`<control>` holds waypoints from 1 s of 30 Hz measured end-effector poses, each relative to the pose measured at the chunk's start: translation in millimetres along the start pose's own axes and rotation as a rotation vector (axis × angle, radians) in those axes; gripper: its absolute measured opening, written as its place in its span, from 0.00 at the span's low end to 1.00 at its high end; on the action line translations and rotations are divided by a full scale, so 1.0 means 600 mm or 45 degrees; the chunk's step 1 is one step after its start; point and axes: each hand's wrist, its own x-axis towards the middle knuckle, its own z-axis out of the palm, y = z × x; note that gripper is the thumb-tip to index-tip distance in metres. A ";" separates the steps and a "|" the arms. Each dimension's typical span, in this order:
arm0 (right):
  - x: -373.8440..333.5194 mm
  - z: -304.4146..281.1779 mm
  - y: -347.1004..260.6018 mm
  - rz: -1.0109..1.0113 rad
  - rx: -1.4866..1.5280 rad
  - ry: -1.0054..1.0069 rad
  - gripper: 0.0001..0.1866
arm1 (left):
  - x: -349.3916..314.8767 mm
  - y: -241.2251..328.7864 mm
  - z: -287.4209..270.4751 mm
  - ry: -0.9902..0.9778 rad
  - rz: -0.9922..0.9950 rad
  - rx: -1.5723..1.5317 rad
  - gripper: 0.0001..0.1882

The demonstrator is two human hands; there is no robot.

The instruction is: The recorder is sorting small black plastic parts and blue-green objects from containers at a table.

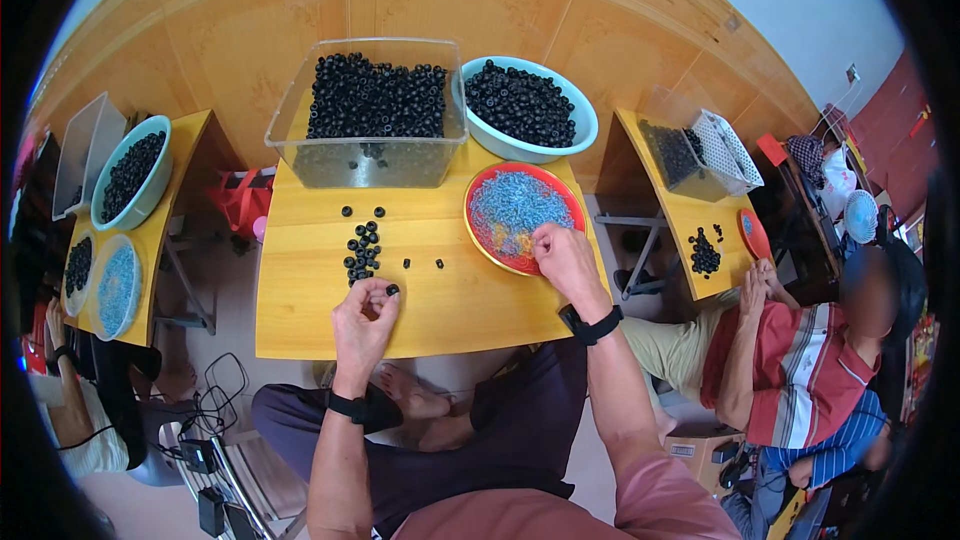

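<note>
A clear rectangular plastic tub [366,110] heaped with small black rings stands at the far edge of the yellow wooden table [300,325], and a pale blue round plastic bowl [585,125] of the same rings sits just beside it on the right. On a second yellow table [190,135] at the left are another pale blue bowl [150,195] and two round dishes. At the right, a seated person in a red striped shirt [805,370] works at a third table [665,210].
</note>
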 end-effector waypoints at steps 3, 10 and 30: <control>-0.011 -0.005 -0.032 -0.078 0.307 0.079 0.07 | -0.002 0.001 -0.001 -0.006 0.006 -0.023 0.07; -0.065 0.042 -0.146 -0.259 0.563 -0.133 0.08 | -0.005 0.017 0.003 -0.021 0.044 0.076 0.07; -0.099 0.093 -0.199 -0.279 0.597 -0.214 0.05 | -0.012 0.024 0.003 -0.157 0.122 0.294 0.11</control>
